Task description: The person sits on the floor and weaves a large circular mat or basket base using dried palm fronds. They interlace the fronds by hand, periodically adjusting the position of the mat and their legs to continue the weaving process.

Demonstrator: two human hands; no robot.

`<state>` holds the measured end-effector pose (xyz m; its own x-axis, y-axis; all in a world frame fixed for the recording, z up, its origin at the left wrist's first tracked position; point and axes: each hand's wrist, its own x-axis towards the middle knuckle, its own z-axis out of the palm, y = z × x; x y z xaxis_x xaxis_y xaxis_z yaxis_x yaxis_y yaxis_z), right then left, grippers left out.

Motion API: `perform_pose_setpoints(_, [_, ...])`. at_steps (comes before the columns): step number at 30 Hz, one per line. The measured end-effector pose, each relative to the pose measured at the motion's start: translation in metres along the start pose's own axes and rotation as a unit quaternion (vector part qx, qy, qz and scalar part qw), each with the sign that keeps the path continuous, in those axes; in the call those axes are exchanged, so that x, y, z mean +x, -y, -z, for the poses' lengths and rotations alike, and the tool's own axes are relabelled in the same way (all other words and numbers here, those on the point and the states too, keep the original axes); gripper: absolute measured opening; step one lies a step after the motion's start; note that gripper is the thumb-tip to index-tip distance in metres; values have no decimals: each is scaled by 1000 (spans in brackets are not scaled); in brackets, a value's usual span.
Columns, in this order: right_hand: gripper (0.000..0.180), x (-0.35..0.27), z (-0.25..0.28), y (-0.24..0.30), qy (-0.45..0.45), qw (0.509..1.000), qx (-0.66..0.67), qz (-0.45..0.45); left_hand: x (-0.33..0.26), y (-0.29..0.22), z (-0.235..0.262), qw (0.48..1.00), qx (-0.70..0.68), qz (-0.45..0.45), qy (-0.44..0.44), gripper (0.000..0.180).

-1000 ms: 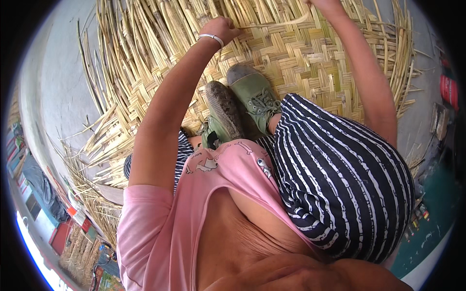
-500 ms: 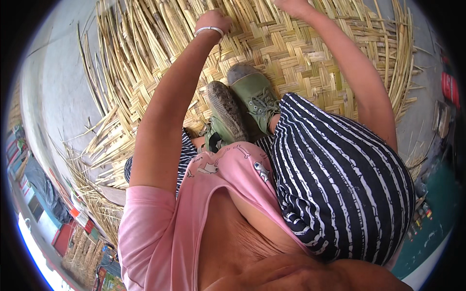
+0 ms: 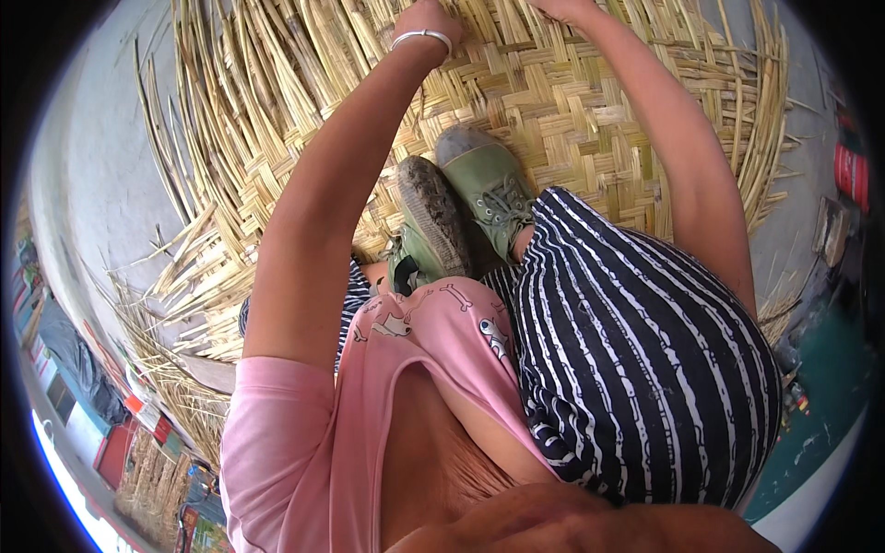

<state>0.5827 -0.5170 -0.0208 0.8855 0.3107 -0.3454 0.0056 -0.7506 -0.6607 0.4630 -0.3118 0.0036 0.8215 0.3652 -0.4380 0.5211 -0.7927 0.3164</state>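
A large mat (image 3: 590,120) of flat, straw-coloured reed strips lies under me, woven in a zigzag pattern. Loose, unwoven strips (image 3: 249,101) fan out on its left and far left. My left hand (image 3: 429,18), with a silvery bracelet at the wrist, is at the top edge over the border between woven and loose strips. Its fingers look curled in, but what they hold is hidden. My right hand (image 3: 564,7) reaches to the far part of the weave. The picture's top edge cuts off its fingers.
My green shoes (image 3: 489,189) rest on the mat, the left one's muddy sole turned up. Grey concrete floor (image 3: 115,166) shows at left. Loose straw (image 3: 194,396) lies at lower left. At right are a red object (image 3: 850,166) and a brick-like block (image 3: 831,230).
My left hand has moved farther away and a little right, toward my right hand. Shoes and mat sit slightly lower in the picture.
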Motion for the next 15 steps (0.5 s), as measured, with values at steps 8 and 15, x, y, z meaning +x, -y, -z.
perform_pose_setpoints(8, [23, 38, -7, -41, 60, 997, 56, -14, 1, 15, -10, 992, -111, -33, -41, 32])
perform_pose_setpoints(15, [8, 30, 6, -34, 0, 999, -23, 35, 52, 45, -30, 919, -369, -8, 138, 22])
